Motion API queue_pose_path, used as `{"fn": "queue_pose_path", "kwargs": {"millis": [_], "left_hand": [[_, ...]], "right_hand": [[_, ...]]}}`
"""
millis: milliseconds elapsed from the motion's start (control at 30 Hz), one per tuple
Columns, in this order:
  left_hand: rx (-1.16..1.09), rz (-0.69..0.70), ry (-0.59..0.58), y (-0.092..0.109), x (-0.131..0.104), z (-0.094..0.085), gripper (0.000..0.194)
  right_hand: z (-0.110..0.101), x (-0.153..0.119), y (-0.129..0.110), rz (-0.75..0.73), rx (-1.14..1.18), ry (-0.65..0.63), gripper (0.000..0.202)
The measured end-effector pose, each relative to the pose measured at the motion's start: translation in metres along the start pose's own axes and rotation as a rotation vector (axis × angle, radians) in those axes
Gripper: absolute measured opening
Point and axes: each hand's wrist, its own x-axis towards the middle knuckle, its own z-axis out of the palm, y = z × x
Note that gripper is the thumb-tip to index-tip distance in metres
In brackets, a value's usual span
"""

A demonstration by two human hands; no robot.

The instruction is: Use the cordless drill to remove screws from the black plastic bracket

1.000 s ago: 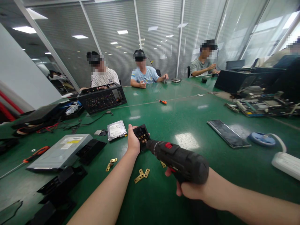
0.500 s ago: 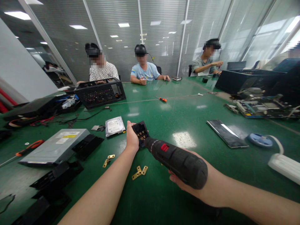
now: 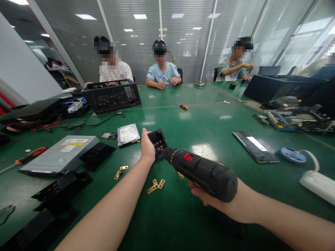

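My left hand (image 3: 148, 146) grips a small black plastic box (image 3: 157, 136) by its left side, tilted toward me, with brass pieces inside. My right hand (image 3: 220, 204) is wrapped round the handle of a black cordless drill (image 3: 201, 170) with a red switch on top. The drill's nose points into the lower right of the box; the bit's tip is hidden. Flat brass plates with holes (image 3: 156, 185) lie on the green table below the box, and another brass plate (image 3: 180, 175) peeks out under the drill. More brass plates (image 3: 120, 172) lie left of my forearm.
Left stand a silver optical drive (image 3: 62, 153), a hard drive (image 3: 128, 135), black plastic housings (image 3: 62, 190) and an open computer case (image 3: 112, 97). An orange screwdriver (image 3: 183, 106) lies mid-table. Right are a phone (image 3: 256, 146), circuit boards (image 3: 295, 116) and a power strip (image 3: 318, 184). Several people sit opposite.
The view has tilted down slightly. The drill and box keep nearly the same place against each other. The person opposite in light blue has drawn both hands together.
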Motion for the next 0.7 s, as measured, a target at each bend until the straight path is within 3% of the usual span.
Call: {"fn": "queue_pose_path", "kwargs": {"millis": [500, 700], "left_hand": [[-0.051, -0.028, 0.013, 0.002, -0.002, 0.004, 0.044], [-0.061, -0.027, 0.039, 0.0, 0.0, 0.003, 0.047]], "right_hand": [[0.0, 0.002, -0.018, 0.003, -0.043, 0.036, 0.018], [0.0, 0.002, -0.009, -0.037, -0.053, 0.051, 0.02]]}}
